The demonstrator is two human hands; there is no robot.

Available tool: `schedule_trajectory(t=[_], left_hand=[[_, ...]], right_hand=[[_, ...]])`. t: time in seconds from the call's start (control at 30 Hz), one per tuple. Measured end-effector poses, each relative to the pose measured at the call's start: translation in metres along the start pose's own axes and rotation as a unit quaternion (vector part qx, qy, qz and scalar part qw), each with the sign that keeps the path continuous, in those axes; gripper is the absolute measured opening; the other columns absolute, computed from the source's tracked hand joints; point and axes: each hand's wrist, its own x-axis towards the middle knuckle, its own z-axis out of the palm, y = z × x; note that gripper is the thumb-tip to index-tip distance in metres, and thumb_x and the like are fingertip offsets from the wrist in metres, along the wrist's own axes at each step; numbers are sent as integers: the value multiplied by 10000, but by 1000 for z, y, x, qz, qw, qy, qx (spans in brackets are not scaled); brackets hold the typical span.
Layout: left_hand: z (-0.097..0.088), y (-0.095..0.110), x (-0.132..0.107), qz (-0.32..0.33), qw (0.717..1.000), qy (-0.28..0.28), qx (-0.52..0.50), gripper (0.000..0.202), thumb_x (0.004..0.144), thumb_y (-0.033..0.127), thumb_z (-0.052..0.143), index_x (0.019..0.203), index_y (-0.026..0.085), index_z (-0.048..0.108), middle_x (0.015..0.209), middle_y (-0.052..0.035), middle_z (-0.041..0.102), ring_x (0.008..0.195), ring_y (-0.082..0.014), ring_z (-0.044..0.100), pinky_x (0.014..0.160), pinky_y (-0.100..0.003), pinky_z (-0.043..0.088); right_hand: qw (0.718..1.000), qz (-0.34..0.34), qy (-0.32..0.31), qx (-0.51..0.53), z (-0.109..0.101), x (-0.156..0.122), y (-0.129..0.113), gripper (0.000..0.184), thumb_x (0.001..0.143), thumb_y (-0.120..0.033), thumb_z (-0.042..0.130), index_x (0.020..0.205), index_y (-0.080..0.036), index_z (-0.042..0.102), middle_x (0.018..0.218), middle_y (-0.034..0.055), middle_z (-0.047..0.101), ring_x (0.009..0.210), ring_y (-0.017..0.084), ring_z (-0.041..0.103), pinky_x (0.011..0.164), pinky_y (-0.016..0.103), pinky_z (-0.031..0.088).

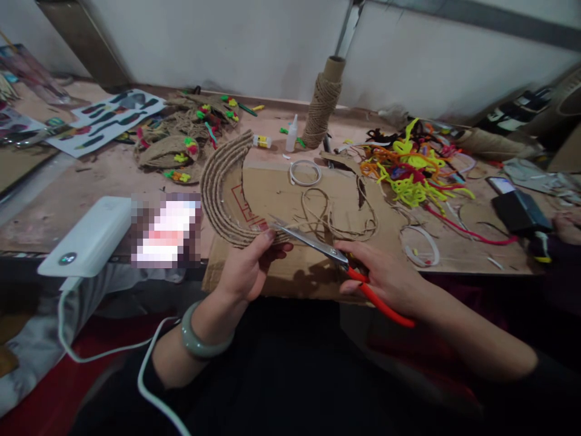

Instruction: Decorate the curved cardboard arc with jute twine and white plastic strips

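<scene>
My left hand (247, 266) pinches the lower end of a curved, crescent-shaped piece wrapped in jute cord (221, 188), held upright over the table's front edge. My right hand (385, 275) grips red-handled scissors (318, 245), whose blades point left and meet the cord piece just by my left thumb. A loose length of jute cord (327, 218) trails from there across a flat sheet of cardboard (281, 194).
A tall spool of jute twine (323, 103), a small glue bottle (292, 134), a heap of coloured pipe cleaners (408, 166), finished jute pieces (177, 145), and printed sheets (109, 118) lie behind. A white power bank (88, 236) sits left; another person's hand (567, 227) shows far right.
</scene>
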Motion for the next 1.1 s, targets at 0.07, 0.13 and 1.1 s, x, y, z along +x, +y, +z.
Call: schedule_trajectory(t=[0.07, 0.13, 1.1], left_hand=[[0, 0, 0, -1, 1000, -1, -2, 273, 585, 317, 809, 775, 190, 657, 686, 25, 697, 574, -118, 661, 502, -189, 491], [1, 0, 0, 1, 1000, -1, -6, 275, 586, 317, 811, 783, 195, 661, 690, 28, 699, 573, -118, 661, 495, -187, 490], [1, 0, -3, -5, 999, -8, -53, 283, 541, 297, 854, 750, 174, 707, 639, 21, 704, 544, -120, 671, 473, -158, 514]], right_hand=[[1000, -8, -3, 17, 0, 1, -1, 524, 789, -547, 605, 1173, -192, 578, 1044, 124, 666, 915, 253, 640, 770, 367, 524], [999, -18, -5, 35, 1, 2, -1, 531, 798, -575, 582, 1164, -190, 576, 1037, 118, 664, 916, 247, 636, 783, 361, 520], [993, -21, -47, 104, 5, 8, -5, 527, 825, -653, 461, 1037, -176, 536, 844, 52, 561, 731, 163, 497, 669, 292, 419]])
